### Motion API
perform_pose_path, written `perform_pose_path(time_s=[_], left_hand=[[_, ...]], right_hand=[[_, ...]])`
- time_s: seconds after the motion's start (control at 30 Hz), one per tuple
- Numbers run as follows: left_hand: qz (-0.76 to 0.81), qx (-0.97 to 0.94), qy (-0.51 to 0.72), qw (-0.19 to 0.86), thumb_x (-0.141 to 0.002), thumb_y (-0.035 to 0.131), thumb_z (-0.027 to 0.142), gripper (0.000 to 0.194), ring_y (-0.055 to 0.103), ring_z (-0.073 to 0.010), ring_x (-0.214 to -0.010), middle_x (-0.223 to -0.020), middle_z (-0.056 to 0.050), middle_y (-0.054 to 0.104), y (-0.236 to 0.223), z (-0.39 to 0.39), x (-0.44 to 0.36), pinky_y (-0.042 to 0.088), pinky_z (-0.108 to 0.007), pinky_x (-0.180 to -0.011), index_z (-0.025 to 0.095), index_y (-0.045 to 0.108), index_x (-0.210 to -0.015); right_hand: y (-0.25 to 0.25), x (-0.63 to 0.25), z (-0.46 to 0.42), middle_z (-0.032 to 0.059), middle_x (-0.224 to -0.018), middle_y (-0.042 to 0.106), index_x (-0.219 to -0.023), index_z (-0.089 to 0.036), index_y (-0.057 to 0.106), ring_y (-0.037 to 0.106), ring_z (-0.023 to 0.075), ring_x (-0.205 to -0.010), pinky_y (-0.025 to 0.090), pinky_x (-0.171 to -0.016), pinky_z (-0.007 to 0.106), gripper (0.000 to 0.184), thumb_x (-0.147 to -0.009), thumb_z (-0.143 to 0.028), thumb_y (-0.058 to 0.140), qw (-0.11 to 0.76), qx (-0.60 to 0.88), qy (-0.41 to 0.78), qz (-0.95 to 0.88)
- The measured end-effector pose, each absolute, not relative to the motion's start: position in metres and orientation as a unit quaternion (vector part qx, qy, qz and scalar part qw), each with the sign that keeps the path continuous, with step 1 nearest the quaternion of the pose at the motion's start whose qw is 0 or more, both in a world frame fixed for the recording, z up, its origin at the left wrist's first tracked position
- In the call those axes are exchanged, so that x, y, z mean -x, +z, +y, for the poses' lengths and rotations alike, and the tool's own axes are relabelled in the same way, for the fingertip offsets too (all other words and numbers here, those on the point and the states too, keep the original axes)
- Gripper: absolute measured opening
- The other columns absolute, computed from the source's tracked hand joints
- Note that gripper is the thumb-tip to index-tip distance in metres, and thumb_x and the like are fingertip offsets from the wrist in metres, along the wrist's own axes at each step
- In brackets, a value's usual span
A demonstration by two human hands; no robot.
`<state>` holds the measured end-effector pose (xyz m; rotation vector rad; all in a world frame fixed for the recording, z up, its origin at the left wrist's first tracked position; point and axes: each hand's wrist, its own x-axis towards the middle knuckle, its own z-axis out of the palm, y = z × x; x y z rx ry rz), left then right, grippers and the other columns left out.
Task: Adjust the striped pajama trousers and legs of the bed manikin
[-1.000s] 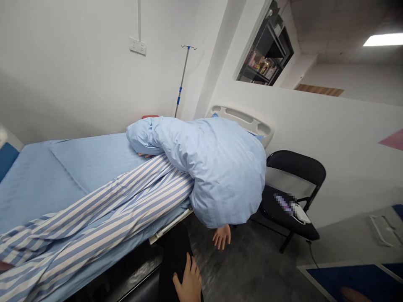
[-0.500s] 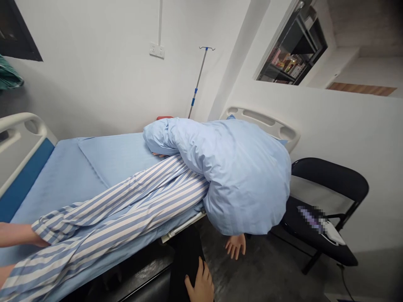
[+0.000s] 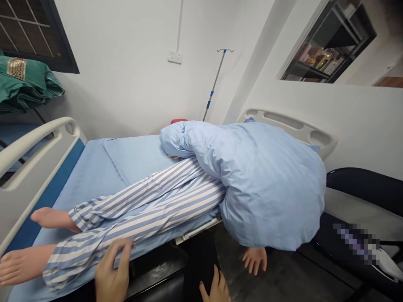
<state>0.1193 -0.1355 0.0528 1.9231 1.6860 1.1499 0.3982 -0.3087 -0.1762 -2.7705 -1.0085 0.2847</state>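
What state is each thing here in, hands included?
Puffy light-blue quilt: bunched, overhanging the white-framed bed.
Blue-and-white striped trousers: worn, wrinkled.
Feet: bare, apart.
Black folding chair: unfolded.
Slim metal pole with blue collars: nothing hanging.
Left hand: fingers loosely bent, holding nothing visible.
Right hand: resting on a black-clothed leg.

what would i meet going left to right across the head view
Green fabric bundle, left hand, wall socket, right hand, dangling hand below the blue quilt, black chair.

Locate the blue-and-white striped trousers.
The trousers lie left of centre in the head view, on the light blue sheet, beyond the bare left hand.
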Motion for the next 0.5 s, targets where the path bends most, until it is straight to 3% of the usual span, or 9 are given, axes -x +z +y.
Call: perform_pose_path(time_s=[0.17,0.3,0.4,0.5], left_hand=[[0.589,-0.763,0.260,0.048,-0.085,0.034,0.035,0.032,0.061,-0.0204,-0.090,-0.097,-0.006,0.068,-0.006,-0.058,-0.074,0.047,-0.033,-0.080,0.021,0.061,-0.095],[0.545,-0.819,0.177,-0.017,-0.079,0.033,0.021,0.036,0.059,-0.0280,-0.094,-0.104,-0.011,0.066,-0.038,-0.043,-0.027,0.044,-0.041,-0.078,0.020,0.066,-0.092],[0.523,-0.840,0.120,-0.086,-0.080,0.033,0.019,0.038,0.057,-0.0279,-0.099,-0.110,-0.010,0.065,-0.048,-0.046,-0.016,0.042,-0.041,-0.080,0.021,0.066,-0.098],[0.529,-0.832,0.134,-0.098,-0.082,0.035,0.022,0.036,0.056,-0.0269,-0.102,-0.113,-0.009,0.064,-0.055,-0.049,-0.018,0.041,-0.040,-0.084,0.021,0.066,-0.100]], right_hand=[[-0.179,-0.407,-0.310,0.0195,-0.132,0.042,-0.135,-0.013,0.033,0.049,0.0366,-0.113,0.042,-0.086,0.047,0.069,-0.074,-0.043,0.044,0.095,0.930,0.128,-0.331],[-0.150,-0.396,-0.293,0.0215,-0.133,0.041,-0.132,-0.011,0.039,0.042,0.0393,-0.120,0.038,-0.091,0.052,0.068,-0.069,-0.035,0.050,0.114,0.920,0.131,-0.353],[-0.097,-0.357,-0.253,0.0160,-0.128,0.048,-0.121,-0.016,0.049,0.043,0.0314,-0.121,0.036,-0.098,0.044,0.051,-0.071,-0.027,0.047,0.216,0.836,0.164,-0.477],[-0.034,-0.293,-0.194,0.0087,-0.103,0.062,-0.106,-0.021,0.056,0.057,0.0197,-0.098,0.043,-0.087,0.030,0.030,-0.080,-0.022,0.040,0.324,0.688,0.249,-0.599]])
